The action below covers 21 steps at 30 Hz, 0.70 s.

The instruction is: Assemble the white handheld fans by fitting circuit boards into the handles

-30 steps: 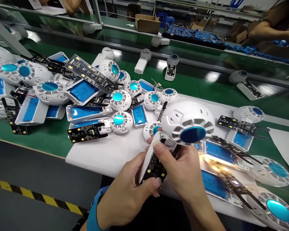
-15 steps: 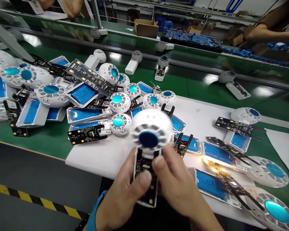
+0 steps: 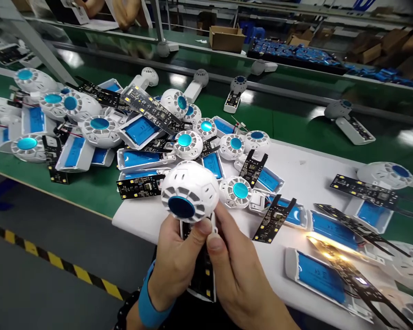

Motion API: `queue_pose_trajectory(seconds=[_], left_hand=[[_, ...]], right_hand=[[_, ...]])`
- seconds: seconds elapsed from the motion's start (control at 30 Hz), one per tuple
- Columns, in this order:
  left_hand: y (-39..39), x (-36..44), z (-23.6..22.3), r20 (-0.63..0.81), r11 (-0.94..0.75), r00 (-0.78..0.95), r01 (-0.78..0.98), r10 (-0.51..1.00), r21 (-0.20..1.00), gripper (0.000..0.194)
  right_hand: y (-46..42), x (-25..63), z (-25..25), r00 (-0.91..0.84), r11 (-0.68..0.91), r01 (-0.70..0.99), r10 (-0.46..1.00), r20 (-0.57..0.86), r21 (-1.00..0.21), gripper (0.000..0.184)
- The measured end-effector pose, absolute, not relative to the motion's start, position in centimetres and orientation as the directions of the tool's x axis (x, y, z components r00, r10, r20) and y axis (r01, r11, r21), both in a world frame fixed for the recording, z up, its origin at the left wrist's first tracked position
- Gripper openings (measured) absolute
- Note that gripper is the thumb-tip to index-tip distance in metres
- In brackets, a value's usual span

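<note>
Both my hands hold one small white handheld fan [image 3: 189, 192] close to me, over the near edge of a white mat [image 3: 296, 172]. Its round slotted head with a dark blue centre cap faces me, tilted left. The handle below carries a black circuit board [image 3: 203, 270] with the cover off. My left hand [image 3: 174, 266], wearing a blue wristband, wraps the handle from the left with the thumb under the head. My right hand [image 3: 236, 270] grips the handle from the right, thumb pressed on it.
A heap of white fan heads, blue batteries in white shells and black boards [image 3: 141, 137] covers the green bench to the left. More boards and batteries [image 3: 330, 256] lie to the right, one lit. Fans ride the conveyor [image 3: 296, 114] beyond. Other people's arms show at the top left.
The fan has swung from the right side to the middle and then slightly left, its head tilting toward me. Both hands stayed closed on the handle. The camera view shifted left.
</note>
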<state>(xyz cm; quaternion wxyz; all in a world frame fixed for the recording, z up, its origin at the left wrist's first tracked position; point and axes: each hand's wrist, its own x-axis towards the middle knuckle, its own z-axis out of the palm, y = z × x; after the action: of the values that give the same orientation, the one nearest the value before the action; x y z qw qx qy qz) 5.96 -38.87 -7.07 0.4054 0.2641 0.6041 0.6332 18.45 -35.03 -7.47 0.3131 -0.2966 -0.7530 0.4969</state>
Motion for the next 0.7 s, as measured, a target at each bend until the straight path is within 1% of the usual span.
queue_pose_trajectory(seconds=[0.07,0.13,0.2,0.27,0.37,0.43,0.5,0.57,0.6,0.67,0.7], left_hand=[[-38.6,5.6,-6.8,-0.197,0.04,-0.504,-0.306,0.841,0.951,0.044],[-38.4,5.3,-6.5,-0.207,0.024,-0.458,-0.374,0.864,0.927,0.041],[-38.1,5.1,-6.3,-0.167,0.001,-0.454,-0.345,0.875,0.939,0.037],[-38.0,5.0,-6.4,-0.112,-0.033,-0.485,-0.281,0.867,0.959,0.035],[-37.8,5.1,-6.5,-0.09,-0.043,-0.508,-0.244,0.857,0.969,0.036],[-37.8,5.1,-6.3,-0.12,0.002,-0.536,-0.215,0.836,0.977,0.041],[-38.1,5.0,-6.0,-0.23,0.136,-0.511,-0.216,0.828,0.967,0.049],[-38.5,4.7,-5.7,-0.328,0.241,-0.379,-0.258,0.865,0.935,0.06],[-38.7,4.5,-5.7,-0.326,0.247,-0.305,-0.27,0.895,0.931,0.067],[-39.0,4.1,-6.0,-0.248,0.199,-0.194,-0.242,0.949,0.95,0.077],[-39.1,4.0,-6.2,-0.214,0.182,-0.152,-0.201,0.965,0.963,0.076]], right_hand=[[-35.3,19.0,-7.5,-0.66,0.228,0.177,0.749,0.057,-0.957,0.065],[-35.7,19.5,-7.5,-0.715,0.134,0.216,0.696,-0.063,-0.967,0.077],[-36.1,19.6,-7.6,-0.74,0.085,0.223,0.663,-0.112,-0.971,0.077],[-36.4,19.4,-7.7,-0.719,0.082,0.221,0.687,-0.106,-0.972,0.075],[-36.9,19.0,-7.8,-0.69,0.073,0.264,0.711,-0.136,-0.962,0.08],[-37.0,19.0,-7.7,-0.674,0.008,0.308,0.708,-0.212,-0.951,0.083],[-36.6,19.6,-7.1,-0.674,-0.155,0.279,0.671,-0.309,-0.948,0.083],[-35.4,20.9,-5.9,-0.716,-0.364,0.168,0.594,-0.367,-0.916,0.08],[-34.5,21.8,-5.1,-0.749,-0.449,0.107,0.551,-0.369,-0.887,0.075],[-31.9,23.9,-3.2,-0.789,-0.536,0.033,0.504,-0.351,-0.844,0.06],[-30.3,25.0,-2.1,-0.79,-0.549,0.031,0.498,-0.357,-0.835,0.052]])
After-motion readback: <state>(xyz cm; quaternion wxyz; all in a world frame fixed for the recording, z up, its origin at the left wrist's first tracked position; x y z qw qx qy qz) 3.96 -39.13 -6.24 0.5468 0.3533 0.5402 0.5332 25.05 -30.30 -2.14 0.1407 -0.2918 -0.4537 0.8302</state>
